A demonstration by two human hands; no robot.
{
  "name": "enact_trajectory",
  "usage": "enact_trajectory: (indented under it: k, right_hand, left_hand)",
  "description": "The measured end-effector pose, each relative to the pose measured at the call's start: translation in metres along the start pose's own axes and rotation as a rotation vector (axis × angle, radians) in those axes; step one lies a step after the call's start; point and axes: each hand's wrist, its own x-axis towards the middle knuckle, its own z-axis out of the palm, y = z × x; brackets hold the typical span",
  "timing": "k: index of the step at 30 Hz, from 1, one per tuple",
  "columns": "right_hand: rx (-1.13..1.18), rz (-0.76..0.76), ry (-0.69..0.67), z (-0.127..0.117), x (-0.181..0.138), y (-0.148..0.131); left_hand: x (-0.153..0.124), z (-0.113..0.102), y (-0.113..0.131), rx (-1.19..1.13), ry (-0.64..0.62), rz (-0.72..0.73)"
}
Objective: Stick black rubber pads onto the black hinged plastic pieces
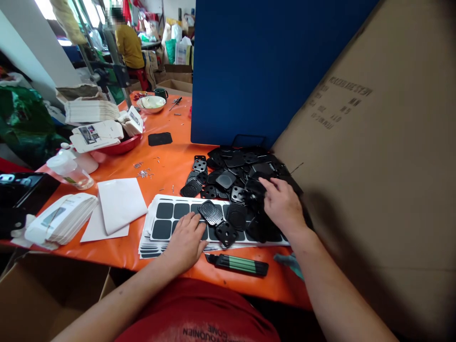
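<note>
- Left hand (185, 240) flat, fingers spread on sticker sheets (167, 223) near table edge (107, 259).
- Right hand (281, 202) in black parts pile (245, 175); fingertips buried, grip unclear.
- Cardboard (374, 166) crowds the right.

The table (171, 164) is covered in orange. A heap of black plastic pieces (245, 175), a stack of sticker sheets (167, 223), white papers (119, 204) and a black-and-green cutter (238, 264) are laid on it.

Small assembly workshop; heaped black plastic parts (245, 173); stacked folded cartons (60, 218).
</note>
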Motion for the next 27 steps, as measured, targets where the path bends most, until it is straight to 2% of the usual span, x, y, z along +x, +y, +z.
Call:
enact_trajectory:
  k: [2,6,8,11,14,17,20,22,26,27]
  right_hand:
    - [-0.04,-0.009,-0.063,-0.001,-0.004,-0.011]
    - [0.222,-0.157,-0.285,-0.011,-0.03,-0.056]
    - [0.271,-0.199,-0.383,-0.016,-0.045,-0.08]
    - [0.246,-0.205,-0.404,-0.015,-0.061,-0.104]
    - [0.232,-0.216,-0.417,-0.01,-0.068,-0.111]
    - [0.297,-0.207,-0.455,-0.008,-0.067,-0.107]
    - [0.375,-0.179,-0.438,-0.007,-0.057,-0.09]
    - [0.348,-0.166,-0.338,-0.004,-0.043,-0.067]
    - [0.113,-0.072,-0.051,0.003,-0.011,-0.012]
    - [0.068,-0.05,-0.038,0.004,-0.007,-0.003]
  left_hand:
    - [0.0,0.0,0.0,0.053,-0.032,0.012]
    - [-0.002,0.0,0.0,0.117,-0.039,0.044]
    - [-0.003,0.003,-0.001,0.143,-0.011,0.063]
    - [-0.006,0.009,-0.002,0.166,0.026,0.095]
    - [-0.008,0.011,-0.003,0.162,0.042,0.109]
    - [-0.011,0.008,-0.002,0.142,0.035,0.109]
    - [-0.014,0.003,-0.003,0.119,0.004,0.133]
    - [-0.016,0.001,-0.006,0.101,-0.016,0.144]
    - [-0.025,-0.003,-0.019,0.074,-0.028,0.138]
    - [-0.028,-0.006,-0.025,0.077,-0.012,0.116]
